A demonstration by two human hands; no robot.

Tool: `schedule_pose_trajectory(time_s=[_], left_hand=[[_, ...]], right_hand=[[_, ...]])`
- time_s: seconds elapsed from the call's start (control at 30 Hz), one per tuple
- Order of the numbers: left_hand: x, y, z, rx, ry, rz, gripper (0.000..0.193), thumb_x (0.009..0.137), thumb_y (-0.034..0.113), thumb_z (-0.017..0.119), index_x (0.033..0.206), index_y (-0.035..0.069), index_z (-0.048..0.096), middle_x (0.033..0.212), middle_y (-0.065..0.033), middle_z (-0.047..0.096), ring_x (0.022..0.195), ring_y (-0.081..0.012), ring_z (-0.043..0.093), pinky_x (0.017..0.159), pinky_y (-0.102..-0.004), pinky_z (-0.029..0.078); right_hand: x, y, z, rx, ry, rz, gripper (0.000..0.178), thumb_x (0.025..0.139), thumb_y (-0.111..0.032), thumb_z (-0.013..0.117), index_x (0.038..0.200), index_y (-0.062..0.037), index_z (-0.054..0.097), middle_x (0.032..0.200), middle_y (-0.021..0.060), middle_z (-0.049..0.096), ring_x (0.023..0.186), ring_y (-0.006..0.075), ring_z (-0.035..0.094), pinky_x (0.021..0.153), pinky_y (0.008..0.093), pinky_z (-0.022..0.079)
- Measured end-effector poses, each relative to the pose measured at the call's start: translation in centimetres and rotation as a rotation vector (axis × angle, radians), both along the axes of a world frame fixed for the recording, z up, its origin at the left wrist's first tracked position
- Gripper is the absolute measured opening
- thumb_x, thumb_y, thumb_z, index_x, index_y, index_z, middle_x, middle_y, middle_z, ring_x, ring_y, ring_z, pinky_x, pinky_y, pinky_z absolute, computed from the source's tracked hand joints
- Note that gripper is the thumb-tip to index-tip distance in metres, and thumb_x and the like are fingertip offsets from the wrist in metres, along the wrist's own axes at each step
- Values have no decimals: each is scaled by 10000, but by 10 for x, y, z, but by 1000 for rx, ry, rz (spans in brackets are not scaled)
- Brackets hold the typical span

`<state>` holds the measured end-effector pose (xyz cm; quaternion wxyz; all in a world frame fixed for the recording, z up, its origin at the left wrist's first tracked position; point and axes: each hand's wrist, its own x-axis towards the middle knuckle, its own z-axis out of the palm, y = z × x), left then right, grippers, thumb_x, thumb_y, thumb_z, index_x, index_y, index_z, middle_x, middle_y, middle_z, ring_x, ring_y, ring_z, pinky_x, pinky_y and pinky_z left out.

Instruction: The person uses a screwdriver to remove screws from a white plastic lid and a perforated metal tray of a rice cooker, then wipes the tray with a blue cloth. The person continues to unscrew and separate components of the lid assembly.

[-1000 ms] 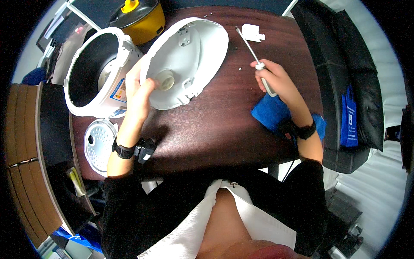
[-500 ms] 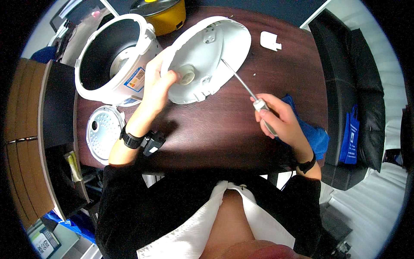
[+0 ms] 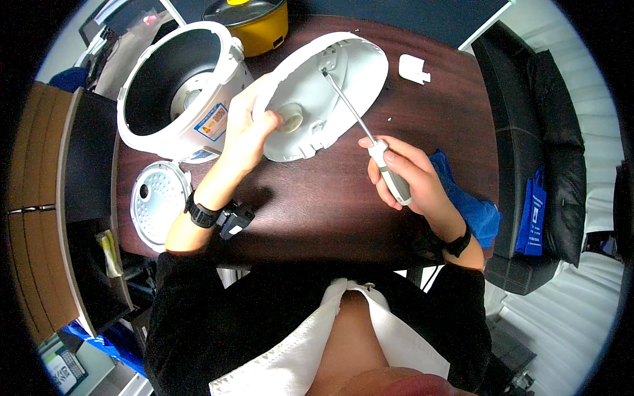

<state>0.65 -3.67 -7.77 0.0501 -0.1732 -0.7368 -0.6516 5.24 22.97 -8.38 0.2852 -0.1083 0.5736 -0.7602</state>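
My left hand (image 3: 249,132) grips the near left edge of a white rice cooker lid (image 3: 343,72), tilted so its hollow inside faces me. The thumb rests beside a round cup-like fitting (image 3: 292,117) in the lid. In my right hand (image 3: 411,173) is a screwdriver (image 3: 356,115) with a grey and white handle. Its shaft points up and left, and the tip is at a bracket near the lid's far edge; whether it touches a screw I cannot tell. Left of the lid stands the white rice cooker body (image 3: 228,79), its dark inside exposed.
A perforated white inner cover (image 3: 162,208) lies at the table's left edge. A small white plastic piece (image 3: 413,68) sits at the far right, and a blue cloth (image 3: 472,208) lies beside my right forearm. Behind the lid stands a yellow pot (image 3: 264,30). A black sofa (image 3: 528,125) adjoins the table.
The screwdriver has moved up and left, its tip going from the middle of the lid's inside to the far bracket. The lid has shifted slightly in the picture.
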Motion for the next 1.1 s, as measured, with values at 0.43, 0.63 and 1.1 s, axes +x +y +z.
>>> schedule_pose_trajectory(time_s=[0.43, 0.63, 1.1], left_hand=[[2, 2, -1, 57, -13, -6, 531, 663, 113, 510, 1169, -45, 545, 977, -59, 606, 898, -125, 549, 806, -250, 441], [3, 2, -3, 55, 3, -9, 540, 664, 110, 525, 1182, -42, 538, 1027, -73, 609, 957, -140, 554, 858, -268, 437], [5, 3, -3, 40, 29, -22, 534, 669, 124, 526, 1175, -48, 533, 1018, -80, 608, 953, -148, 556, 859, -279, 433]], right_hand=[[5, -4, 1, -170, -154, -15, 398, 991, -164, 253, 1274, 58, 423, 735, 93, 514, 389, 76, 430, 308, 203, 349], [7, -4, -2, -191, -172, -23, 407, 993, -183, 250, 1271, 56, 426, 730, 90, 520, 383, 77, 438, 304, 201, 356], [11, -1, -8, -252, -206, 11, 399, 979, -240, 320, 1262, 9, 453, 741, 116, 512, 361, 134, 440, 304, 235, 322]])
